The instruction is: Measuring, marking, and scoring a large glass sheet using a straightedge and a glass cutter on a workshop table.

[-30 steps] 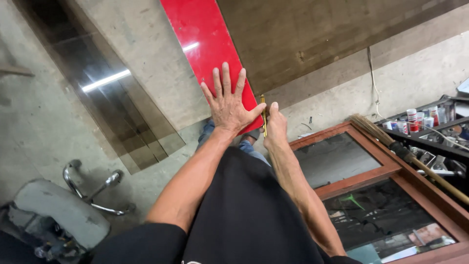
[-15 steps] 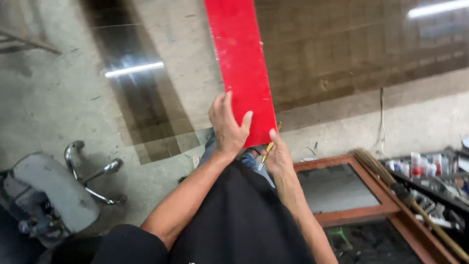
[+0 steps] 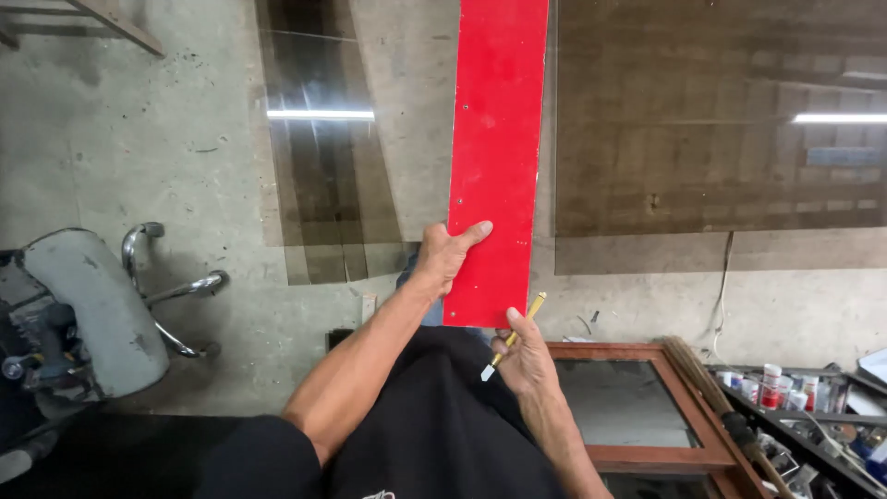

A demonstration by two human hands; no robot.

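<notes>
A: What is in the hands?

B: The left hand grips the near end of a long red board, thumb laid across its red face and fingers curled around its left edge. The board runs straight up the middle of the view from the person's lap and out past the top edge.

A: And the right one?

B: The right hand is clenched around a small glass cutter with a yellow handle. The yellow end points up toward the board's lower right corner and lies just beside it; the pale tip points down toward the black shirt.

A: Does the cutter touch the board?

B: I cannot tell; it is very close to the bottom edge.

A: What lies under the board?

B: A large tinted glass sheet spreads to the right of the board, reflecting a strip light. A narrower dark glass pane lies to the left, on the concrete floor, also catching a light.

A: Anything further out?

B: A wooden window frame with dark panes sits at the lower right, beside the right forearm. Past it, small paint bottles stand in a cluttered rack. At the far left there is a worn office chair with chrome armrests.
</notes>
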